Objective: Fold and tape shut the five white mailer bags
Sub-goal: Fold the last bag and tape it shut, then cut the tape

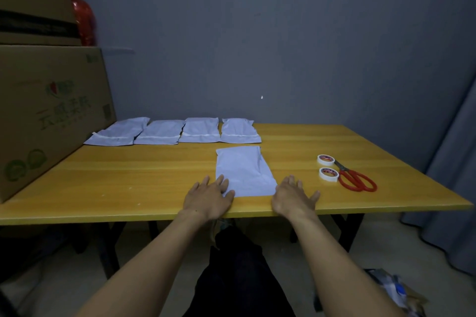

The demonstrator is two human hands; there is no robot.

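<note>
Clock is from the seat, 12 = far wall.

Status: taped row (198,130) of four bags sits at 11–12 along the far edge, each folded with a strip across. Fifth bag (243,171) lies flat and unfolded at 12, close in, its near end almost at the near edge of the surface (154,175).

Hands: both flat, fingers straight, gripping nothing. Left hand (210,194) has its fingertips on the bag's near-left corner. Right hand (293,197) lies palm-down just beside the near-right corner; can't tell if it touches the bag.

Risks, my read:
- The bag looks slick and only one corner is pinned. A push toward 6 could slide it off the near edge.
- Uneven pressure from the two hands gives a skewed fold, so the strip lands crooked.
- Tape is at 2: far roll (325,159), near roll (329,174), with the scissors (356,179) touching or just beside them. Reaching there frees one hand, so the fold may spring open.
- Scissor blades point toward the far roll; a careless grab could knock it.

Room: open wood from 9 to 11 and between the bag and the rolls. Cardboard box (51,116) walls off 9–10. The right edge at 3 is near the scissors, with a curtain (453,162) beyond it. The slot at 1, right of the row, looks free for the finished bag.
</note>
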